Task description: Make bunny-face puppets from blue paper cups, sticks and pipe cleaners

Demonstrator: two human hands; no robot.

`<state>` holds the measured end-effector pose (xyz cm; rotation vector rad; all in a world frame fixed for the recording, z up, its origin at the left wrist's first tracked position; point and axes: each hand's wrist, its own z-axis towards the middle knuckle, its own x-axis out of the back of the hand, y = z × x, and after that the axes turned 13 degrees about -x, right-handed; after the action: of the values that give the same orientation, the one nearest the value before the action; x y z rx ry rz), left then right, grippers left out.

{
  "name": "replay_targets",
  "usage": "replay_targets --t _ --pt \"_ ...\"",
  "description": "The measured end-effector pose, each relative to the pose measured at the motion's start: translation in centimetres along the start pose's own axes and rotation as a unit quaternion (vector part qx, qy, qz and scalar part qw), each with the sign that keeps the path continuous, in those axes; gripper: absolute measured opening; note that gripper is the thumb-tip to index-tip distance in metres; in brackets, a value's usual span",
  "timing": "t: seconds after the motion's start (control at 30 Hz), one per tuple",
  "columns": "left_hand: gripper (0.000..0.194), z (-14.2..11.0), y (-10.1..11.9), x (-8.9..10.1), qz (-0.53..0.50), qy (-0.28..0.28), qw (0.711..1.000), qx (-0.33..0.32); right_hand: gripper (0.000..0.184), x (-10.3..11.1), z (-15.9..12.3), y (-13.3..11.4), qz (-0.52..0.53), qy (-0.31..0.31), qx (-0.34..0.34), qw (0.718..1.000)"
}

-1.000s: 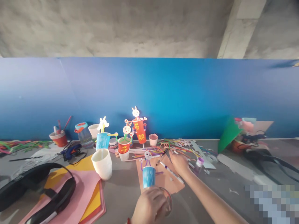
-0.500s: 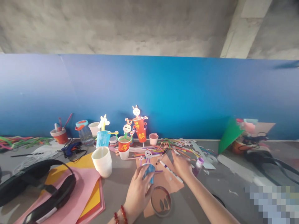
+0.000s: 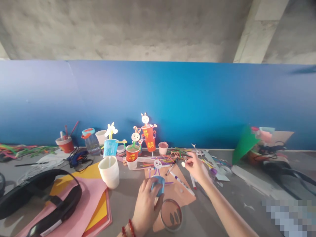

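Note:
My left hand (image 3: 146, 204) is wrapped round a small blue paper cup (image 3: 158, 184) standing on a brown sheet of paper (image 3: 176, 191). A white paper face on purple pipe-cleaner limbs (image 3: 157, 164) rises just behind the cup. My right hand (image 3: 196, 166) is lifted a little above the table and pinches a small pale round piece (image 3: 183, 164) between thumb and fingers. A marker pen (image 3: 181, 182) lies on the brown paper below that hand. A roll of clear tape (image 3: 171, 215) lies at the near edge of the paper, right of my left wrist.
Paper-cup rabbit figures (image 3: 148, 136) and a blue flower cup (image 3: 110, 146) stand at the blue back wall. Stacked white cups (image 3: 109, 171), pink and yellow sheets (image 3: 86, 200), a black headset (image 3: 41, 204), loose pipe cleaners (image 3: 177, 154) and a green paper cone (image 3: 243, 143) lie around.
My left hand left the tape roll and closed round the blue cup. My right hand rose from the pile of scraps, now pinching a small pale piece.

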<state>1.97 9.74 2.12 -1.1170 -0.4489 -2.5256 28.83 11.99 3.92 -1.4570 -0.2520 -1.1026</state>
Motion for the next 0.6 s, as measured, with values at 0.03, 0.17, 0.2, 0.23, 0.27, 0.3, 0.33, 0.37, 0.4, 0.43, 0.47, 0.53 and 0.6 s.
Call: replay_targets --t 0.03,0.17,0.2,0.23,0.27,0.3,0.33,0.37,0.4,0.43,0.47,0.53,0.6 --pt "0.025 0.0 0.0 0.1 -0.008 0.009 1.000 -0.008 0.047 0.1 -0.7 -0.3 0.033 -0.021 0.005 0.999" --pt "0.039 -0.1 0.4 0.6 -0.045 0.048 0.996 -0.056 0.045 -0.8 -5.0 -1.9 0.270 -0.188 -0.031 0.944" --pt "0.040 -0.1 0.5 0.7 -0.056 0.054 0.994 -0.070 0.048 -1.1 -6.2 -2.3 0.367 -0.250 -0.063 0.894" --pt "0.040 -0.1 0.7 0.7 -0.066 0.059 0.993 -0.083 0.051 -1.3 -7.2 -2.7 0.442 -0.295 -0.093 0.842" --pt "0.039 -0.1 0.8 0.8 -0.079 0.060 0.991 -0.095 0.054 -1.4 -8.1 -3.1 0.494 -0.328 -0.115 0.797" --pt "0.037 -0.1 0.9 0.8 -0.092 0.062 0.989 -0.102 0.056 -1.4 -8.9 -3.5 0.525 -0.347 -0.131 0.766" --pt "0.035 -0.2 1.0 0.8 -0.105 0.064 0.987 -0.105 0.057 -1.4 -9.4 -3.8 0.542 -0.357 -0.141 0.748" --pt "0.032 -0.2 1.1 0.9 -0.119 0.068 0.985 -0.105 0.058 -1.4 -9.8 -4.1 0.552 -0.362 -0.146 0.737" --pt "0.030 -0.3 1.1 0.8 -0.133 0.074 0.983 -0.101 0.059 -1.3 -10.1 -4.3 0.558 -0.364 -0.148 0.731" --pt "0.027 -0.3 1.2 0.8 -0.150 0.081 0.981 -0.095 0.059 -1.3 -10.2 -4.4 0.561 -0.364 -0.147 0.729" --pt "0.023 -0.4 1.2 0.7 -0.173 0.089 0.977 -0.084 0.059 -1.2 -10.3 -4.4 0.561 -0.362 -0.143 0.731" --pt "0.013 -0.4 1.3 0.6 -0.242 0.106 0.964 -0.026 0.055 -1.1 -10.4 -4.4 0.547 -0.345 -0.128 0.752" --pt "0.008 -0.1 1.3 0.4 -0.348 0.122 0.926 0.081 0.048 -1.1 -10.5 -4.3 0.519 -0.304 -0.103 0.792"
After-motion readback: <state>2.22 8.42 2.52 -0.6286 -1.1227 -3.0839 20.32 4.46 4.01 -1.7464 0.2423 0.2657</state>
